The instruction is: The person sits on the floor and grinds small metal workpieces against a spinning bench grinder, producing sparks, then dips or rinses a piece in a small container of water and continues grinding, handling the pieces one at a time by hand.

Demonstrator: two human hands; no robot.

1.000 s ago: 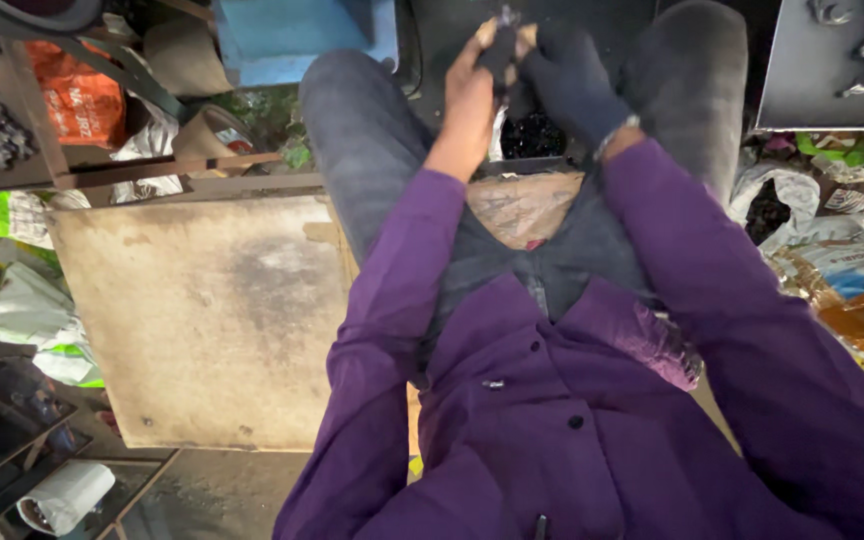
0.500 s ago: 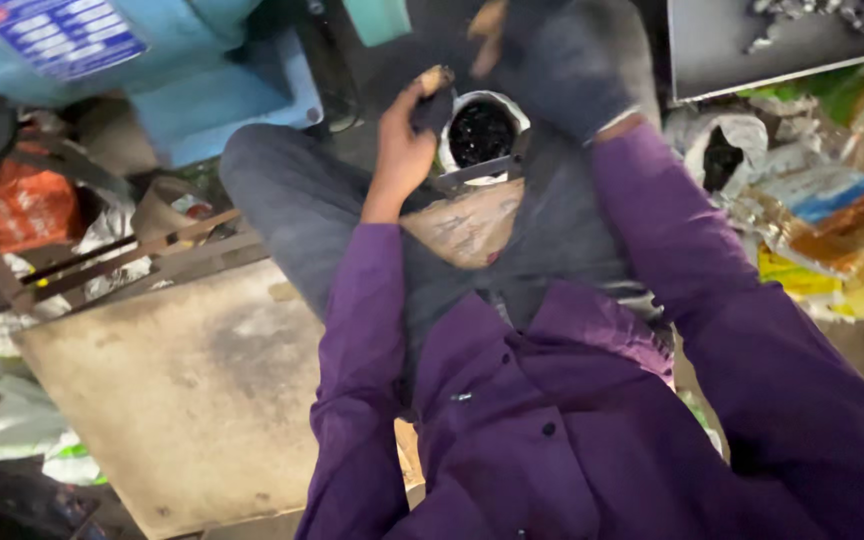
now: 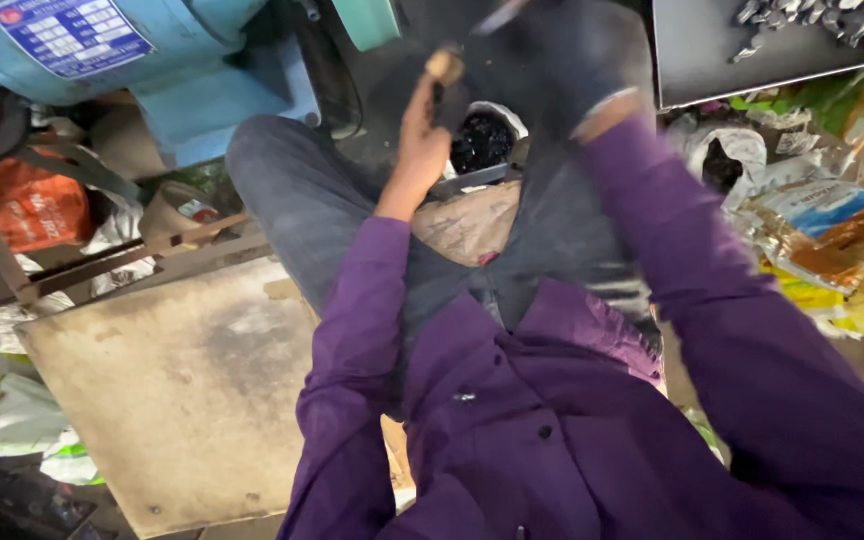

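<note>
Above the white bucket [image 3: 497, 125], my bare left hand [image 3: 430, 130] pinches a small dark piece [image 3: 444, 68]; my gloved right hand [image 3: 562, 60] blurs, its grip indiscernible.

The left hand [image 3: 422, 140] is bare skin and pinches a small dark part [image 3: 442, 100] with a dull tan tip, while the right hand [image 3: 552, 70] wears a matt dark cloth glove. Between the knees in rough grey denim trousers [image 3: 292, 200] sits a white plastic tub [image 3: 487, 135] of glossy black pieces, above a creased brown paper sack [image 3: 467, 225]. The purple shirt [image 3: 552, 420] is smooth woven cloth, the board [image 3: 162, 390] is stained, matt and rough, and the blue machine housing [image 3: 132, 50] is glossy painted metal.
</note>
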